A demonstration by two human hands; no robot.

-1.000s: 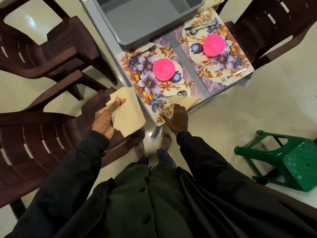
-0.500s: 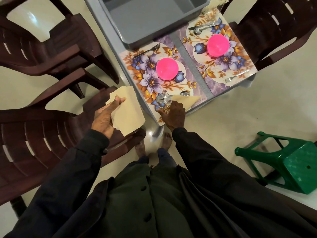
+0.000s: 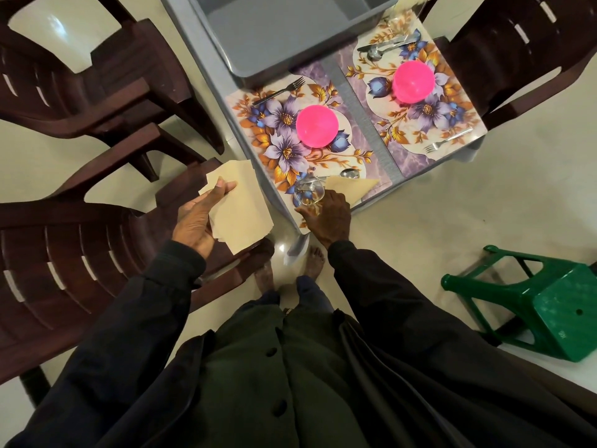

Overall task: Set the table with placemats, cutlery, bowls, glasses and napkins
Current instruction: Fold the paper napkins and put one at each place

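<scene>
Two floral placemats lie on the small grey table [image 3: 210, 79]. The near placemat [image 3: 277, 130] carries a pink bowl [image 3: 317, 126], a fork [image 3: 279, 91], a spoon [image 3: 350, 173] and a folded beige napkin [image 3: 353, 187]. My right hand [image 3: 328, 215] grips a clear glass [image 3: 308, 191] at that mat's near corner, beside the napkin. To the left, over a chair, my left hand [image 3: 197, 221] holds a stack of beige napkins [image 3: 240, 208]. The far placemat [image 3: 416, 101] has a pink bowl [image 3: 413, 81], a fork [image 3: 447, 141], and cutlery [image 3: 384, 48] at its top.
A grey plastic tub [image 3: 284, 30] fills the back of the table. Dark brown plastic chairs stand at the left [image 3: 80, 247], upper left [image 3: 106, 76] and upper right [image 3: 523, 50]. A green stool [image 3: 549, 305] lies tipped on the floor at the right. My bare feet [image 3: 290, 266] are by the table corner.
My right hand has shifted the glass slightly left along the near mat's corner, leaving more of the folded napkin showing. My left hand keeps the napkin stack in place.
</scene>
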